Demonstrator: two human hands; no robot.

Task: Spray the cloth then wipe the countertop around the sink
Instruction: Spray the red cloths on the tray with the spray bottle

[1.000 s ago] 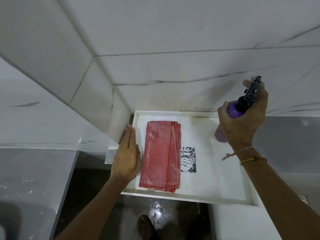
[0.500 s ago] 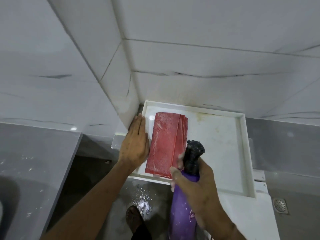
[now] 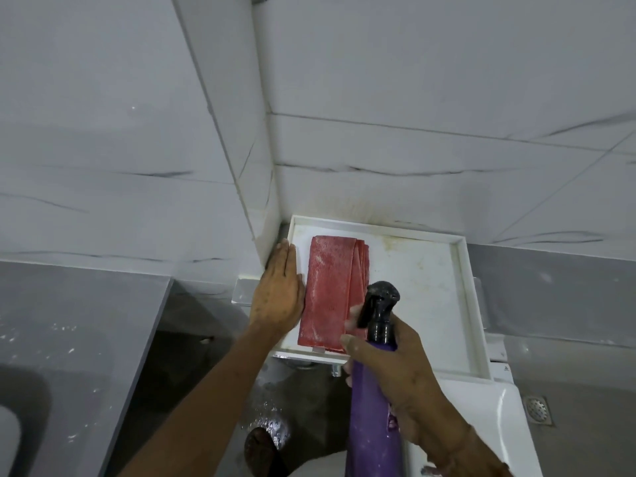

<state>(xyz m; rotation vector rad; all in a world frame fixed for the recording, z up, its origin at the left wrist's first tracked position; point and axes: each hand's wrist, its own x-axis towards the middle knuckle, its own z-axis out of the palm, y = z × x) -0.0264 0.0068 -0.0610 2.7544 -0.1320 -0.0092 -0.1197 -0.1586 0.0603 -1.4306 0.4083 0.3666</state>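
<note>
A red woven cloth (image 3: 328, 294), folded lengthwise into a long strip with its layered edges fanned along the right side, lies flat in the left part of a shallow white rimmed countertop tray (image 3: 463, 294) set into the tiled corner; pale specks show on its top. A tall purple plastic spray bottle (image 3: 373, 411) with a black trigger head stands upright in front of the cloth's near right corner, its nozzle toward the cloth

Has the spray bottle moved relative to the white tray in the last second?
Yes. The spray bottle went from the white tray's far right side to its near edge, by the red cloth.
</note>
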